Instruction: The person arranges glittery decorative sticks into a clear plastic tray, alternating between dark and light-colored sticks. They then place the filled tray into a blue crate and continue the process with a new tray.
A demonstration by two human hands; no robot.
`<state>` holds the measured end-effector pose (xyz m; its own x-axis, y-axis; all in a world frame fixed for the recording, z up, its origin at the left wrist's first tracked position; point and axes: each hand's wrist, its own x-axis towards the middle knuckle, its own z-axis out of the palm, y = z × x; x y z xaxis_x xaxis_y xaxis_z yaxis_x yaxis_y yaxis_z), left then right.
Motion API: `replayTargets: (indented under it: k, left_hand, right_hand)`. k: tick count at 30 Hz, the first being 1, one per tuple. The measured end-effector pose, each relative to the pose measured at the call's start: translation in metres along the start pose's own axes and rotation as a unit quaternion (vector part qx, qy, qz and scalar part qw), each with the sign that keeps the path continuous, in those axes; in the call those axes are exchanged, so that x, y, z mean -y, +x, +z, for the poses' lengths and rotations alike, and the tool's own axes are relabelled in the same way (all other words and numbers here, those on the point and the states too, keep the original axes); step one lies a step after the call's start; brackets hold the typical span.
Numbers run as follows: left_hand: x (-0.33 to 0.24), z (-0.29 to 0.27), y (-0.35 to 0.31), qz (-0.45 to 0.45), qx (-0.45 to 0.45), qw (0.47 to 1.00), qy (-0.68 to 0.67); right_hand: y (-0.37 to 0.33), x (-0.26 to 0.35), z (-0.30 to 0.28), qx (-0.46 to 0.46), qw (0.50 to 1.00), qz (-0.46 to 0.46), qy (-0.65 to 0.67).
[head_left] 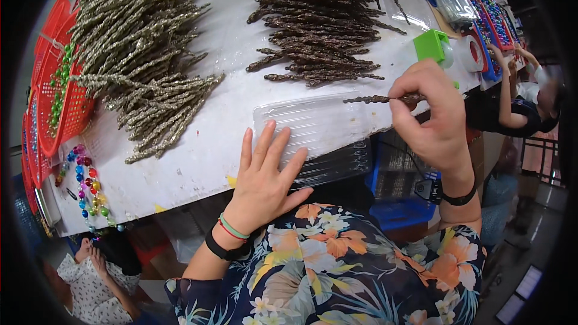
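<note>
My left hand [260, 183] lies with its fingers spread on a clear ridged plastic tray [334, 121] at the table's near edge. Part of the tray sticks out past that edge. Above its right end, my right hand [438, 120] pinches a dark brown, twisted glittery stick [366, 100] between thumb and fingertips. The stick points left, and its other end is partly hidden by the fingers. Beyond the tray is a large pile of similar dark brown sticks [319, 27]. A pile of pale gold twisted sticks [138, 42] lies to the left.
Red baskets [75, 105] with green beads stand at the left, near a colourful bead string [93, 183]. A green tape dispenser [430, 46] and a tape roll [468, 53] sit at the right. A blue crate [397, 210] is below the table edge. Other people sit at both sides.
</note>
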<state>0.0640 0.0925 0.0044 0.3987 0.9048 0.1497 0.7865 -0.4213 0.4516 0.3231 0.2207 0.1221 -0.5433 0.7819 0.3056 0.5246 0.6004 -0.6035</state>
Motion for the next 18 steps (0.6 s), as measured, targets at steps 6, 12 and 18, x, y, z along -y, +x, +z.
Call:
replayTargets:
  k: [6, 12, 18]
  left_hand:
    - [-0.004, 0.003, -0.002, -0.001, -0.02, 0.999, -0.03]
    - [-0.005, 0.004, -0.004, -0.004, -0.034, 0.998, -0.056]
    - [-0.005, 0.009, -0.007, -0.013, -0.052, 0.998, -0.043]
  right_hand:
    - [0.014, 0.014, 0.047, 0.08, 0.985, -0.102, -0.113]
    - [0.023, -0.009, 0.112, 0.075, 0.976, -0.186, -0.083]
    - [0.016, -0.036, 0.125, 0.062, 0.961, -0.228, -0.147]
